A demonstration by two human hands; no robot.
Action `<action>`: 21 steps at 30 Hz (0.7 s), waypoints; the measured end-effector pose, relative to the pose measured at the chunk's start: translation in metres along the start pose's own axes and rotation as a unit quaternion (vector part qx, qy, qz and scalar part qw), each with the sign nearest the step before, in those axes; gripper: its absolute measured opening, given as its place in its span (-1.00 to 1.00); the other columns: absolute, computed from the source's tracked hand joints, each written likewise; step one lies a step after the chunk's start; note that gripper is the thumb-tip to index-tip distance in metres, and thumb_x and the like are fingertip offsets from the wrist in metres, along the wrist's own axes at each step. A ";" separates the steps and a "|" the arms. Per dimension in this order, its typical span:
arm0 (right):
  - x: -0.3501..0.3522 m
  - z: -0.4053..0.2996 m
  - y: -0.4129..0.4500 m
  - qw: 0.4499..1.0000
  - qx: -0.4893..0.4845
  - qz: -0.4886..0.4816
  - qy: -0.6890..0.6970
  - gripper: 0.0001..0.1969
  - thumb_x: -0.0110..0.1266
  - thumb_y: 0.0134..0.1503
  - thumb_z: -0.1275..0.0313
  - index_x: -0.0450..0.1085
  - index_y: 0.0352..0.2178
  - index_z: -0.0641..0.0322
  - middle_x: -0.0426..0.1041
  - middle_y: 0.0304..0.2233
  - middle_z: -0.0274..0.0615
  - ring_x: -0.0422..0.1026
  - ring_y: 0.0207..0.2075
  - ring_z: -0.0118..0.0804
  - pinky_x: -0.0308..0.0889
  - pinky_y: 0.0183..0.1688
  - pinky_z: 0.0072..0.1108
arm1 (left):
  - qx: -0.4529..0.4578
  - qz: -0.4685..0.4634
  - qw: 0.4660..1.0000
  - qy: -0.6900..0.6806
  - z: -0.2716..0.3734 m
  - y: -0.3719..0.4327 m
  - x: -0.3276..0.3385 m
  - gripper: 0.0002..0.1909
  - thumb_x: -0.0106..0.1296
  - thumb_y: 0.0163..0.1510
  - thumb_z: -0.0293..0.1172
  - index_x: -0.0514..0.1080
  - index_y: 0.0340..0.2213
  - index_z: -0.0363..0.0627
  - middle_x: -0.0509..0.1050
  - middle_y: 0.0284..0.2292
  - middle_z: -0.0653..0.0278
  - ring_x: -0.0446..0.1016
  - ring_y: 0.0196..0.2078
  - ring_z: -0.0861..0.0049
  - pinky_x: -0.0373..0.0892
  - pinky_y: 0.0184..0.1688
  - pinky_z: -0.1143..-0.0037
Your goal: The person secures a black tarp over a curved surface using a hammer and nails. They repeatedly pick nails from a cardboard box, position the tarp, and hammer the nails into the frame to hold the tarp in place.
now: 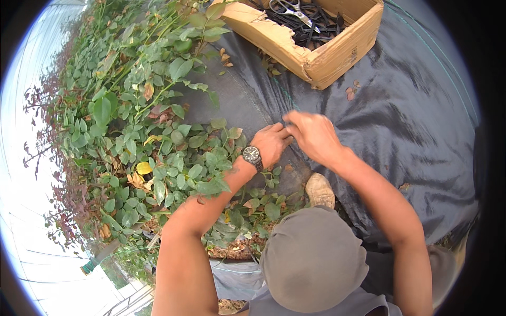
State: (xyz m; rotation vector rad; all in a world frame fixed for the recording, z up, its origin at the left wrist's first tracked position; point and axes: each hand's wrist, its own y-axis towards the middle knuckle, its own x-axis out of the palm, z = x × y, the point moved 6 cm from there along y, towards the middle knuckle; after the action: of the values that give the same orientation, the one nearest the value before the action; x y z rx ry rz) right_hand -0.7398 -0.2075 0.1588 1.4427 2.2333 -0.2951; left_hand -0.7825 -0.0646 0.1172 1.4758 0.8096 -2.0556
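Observation:
My left hand (270, 145), with a dark watch (252, 155) on its wrist, pinches gathered black woven ground-cover fabric (379, 130) where two sheets appear to meet. Folds run out from its fingertips. Close against it, my right hand (316, 136) has bent fingers over the same spot and is slightly blurred. Whether something small sits between its fingers is hidden. Beyond the hands stands a torn cardboard box (336, 59). Inside lie many thin black strips (328, 21), with metal scissors (292, 11) on top.
Leafy rose bushes (158, 118) fill the left side and brush my left forearm. A tan shoe (319, 191) and a rounded shape in grey cloth (314, 256) are low in the middle. Dry leaves (352, 91) lie on the fabric. Pale greenhouse sheeting (23, 158) is at far left.

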 end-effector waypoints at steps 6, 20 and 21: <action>0.051 -0.039 0.116 0.994 -0.054 -0.010 -0.092 -0.78 0.10 0.03 0.55 0.45 -0.23 0.33 0.52 -0.22 0.09 0.53 -0.10 0.13 0.44 -0.10 -0.15 | -0.020 0.019 0.999 -0.019 -0.002 -0.004 0.009 -0.75 0.05 -0.05 -0.39 0.58 -0.29 -0.14 0.51 -0.25 0.28 0.43 0.00 0.33 0.43 0.03 0.37; -0.130 -0.108 0.121 0.936 -0.244 0.035 -0.252 -0.56 0.33 -0.05 0.37 0.45 -0.11 0.30 0.51 -0.25 -0.09 0.48 -0.14 -0.04 0.40 -0.09 -0.30 | -0.033 -0.018 0.997 -0.064 0.017 0.000 0.008 -0.68 0.01 -0.02 -0.44 0.56 -0.18 -0.13 0.48 -0.21 0.35 0.42 -0.07 0.39 0.38 0.03 0.41; -0.144 -0.095 0.124 0.932 -0.228 -0.011 -0.280 -0.34 0.41 -0.11 0.32 0.42 0.05 0.33 0.51 -0.18 -0.06 0.46 -0.11 -0.01 0.37 -0.01 -0.27 | -0.037 -0.023 0.997 -0.060 0.017 -0.001 0.009 -0.67 0.01 -0.01 -0.45 0.56 -0.18 -0.12 0.48 -0.20 0.35 0.42 -0.06 0.39 0.38 0.04 0.41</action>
State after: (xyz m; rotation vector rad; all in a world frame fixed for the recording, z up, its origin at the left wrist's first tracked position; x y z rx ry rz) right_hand -0.6036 -0.2302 0.3203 0.9366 1.7029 -0.1520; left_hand -0.7975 -0.0761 0.1130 1.2917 0.8696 -2.1015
